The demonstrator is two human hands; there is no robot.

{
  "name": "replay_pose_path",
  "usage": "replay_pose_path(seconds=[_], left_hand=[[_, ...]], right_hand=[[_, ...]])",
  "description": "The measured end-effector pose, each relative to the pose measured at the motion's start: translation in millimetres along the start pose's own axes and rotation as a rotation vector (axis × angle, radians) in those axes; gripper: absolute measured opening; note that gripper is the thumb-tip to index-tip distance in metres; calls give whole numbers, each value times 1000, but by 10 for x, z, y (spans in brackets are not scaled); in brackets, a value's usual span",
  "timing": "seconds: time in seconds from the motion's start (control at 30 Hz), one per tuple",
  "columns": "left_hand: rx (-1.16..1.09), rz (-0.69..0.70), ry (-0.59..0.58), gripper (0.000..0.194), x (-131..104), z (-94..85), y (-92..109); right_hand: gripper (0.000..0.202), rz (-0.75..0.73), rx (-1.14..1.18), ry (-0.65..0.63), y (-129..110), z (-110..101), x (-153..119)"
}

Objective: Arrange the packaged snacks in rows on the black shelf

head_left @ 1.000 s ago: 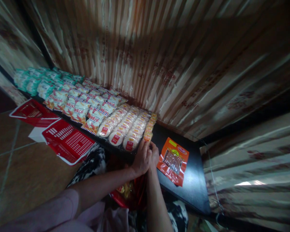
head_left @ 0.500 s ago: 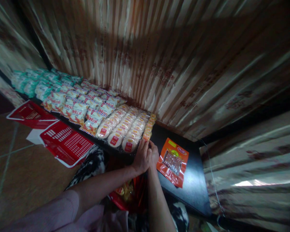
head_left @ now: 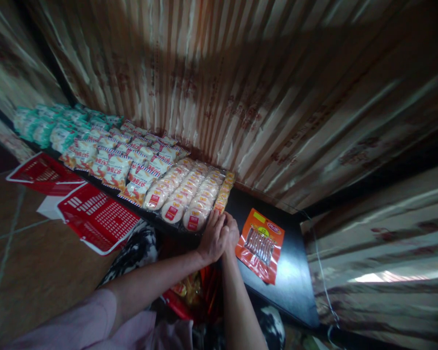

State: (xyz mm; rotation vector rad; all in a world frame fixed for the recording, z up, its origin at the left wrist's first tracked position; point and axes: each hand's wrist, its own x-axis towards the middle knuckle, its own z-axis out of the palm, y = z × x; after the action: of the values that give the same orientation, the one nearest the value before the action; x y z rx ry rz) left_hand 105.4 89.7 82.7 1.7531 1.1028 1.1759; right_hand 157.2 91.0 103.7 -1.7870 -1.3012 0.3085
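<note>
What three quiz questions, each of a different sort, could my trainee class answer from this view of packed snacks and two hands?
1. Count: how many rows of round snacks lie directly left of the yellow row?

2. Choose: what lies at the left end of the table?
a) the orange bag
b) the teal packets
c) the round snacks

3. True or false: the left hand and right hand are both left of the orange bag.

Key: 1 three; 2 b; 3 true.

Pleated, patterned curtain (head_left: 219, 87) across my 12 o'clock, brown tiled floor (head_left: 47, 262) at 8, glossy black tabletop (head_left: 295, 272) toward 5, bright slit (head_left: 390, 276) at 4.
</note>
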Motion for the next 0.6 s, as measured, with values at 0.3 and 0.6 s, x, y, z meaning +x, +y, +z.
replay_pose_path(seconds=[0.3,0.6], left_hand=[[67,56,-35,47,-110,-12,3],[102,80,-82,47,-121,-13,-14]], right_hand=[[38,59,-5,-58,446,53,148],[47,75,31,-76,497,23,105]])
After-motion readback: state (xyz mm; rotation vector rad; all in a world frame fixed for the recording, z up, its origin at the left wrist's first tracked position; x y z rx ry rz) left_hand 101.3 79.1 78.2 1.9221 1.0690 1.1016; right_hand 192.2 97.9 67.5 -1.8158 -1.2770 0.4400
